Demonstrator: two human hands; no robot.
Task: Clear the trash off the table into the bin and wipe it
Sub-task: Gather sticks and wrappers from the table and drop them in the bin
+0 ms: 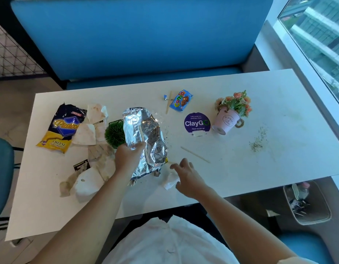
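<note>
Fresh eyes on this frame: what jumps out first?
The crinkled silver foil snack bag, crumb-speckled, held up by the left hand at the centre of the white table. Left of it lie stained white paper napkins and a dark blue and yellow cheese snack bag; to the right, a pink flower pot looks tipped over beside a round purple ClayGo sign.

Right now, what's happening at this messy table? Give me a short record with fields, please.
Left hand: left hand grips the silver foil bag
Right hand: right hand open, fingers spread, over a crumpled tissue
Trash on table: cheese snack bag, stained napkins, blue candy wrapper, wooden stick, crumbs
Decor: pink flower pot, ClayGo sign
Bin: bin on the floor beside the table, some rubbish inside
Wiping: not yet done
</note>
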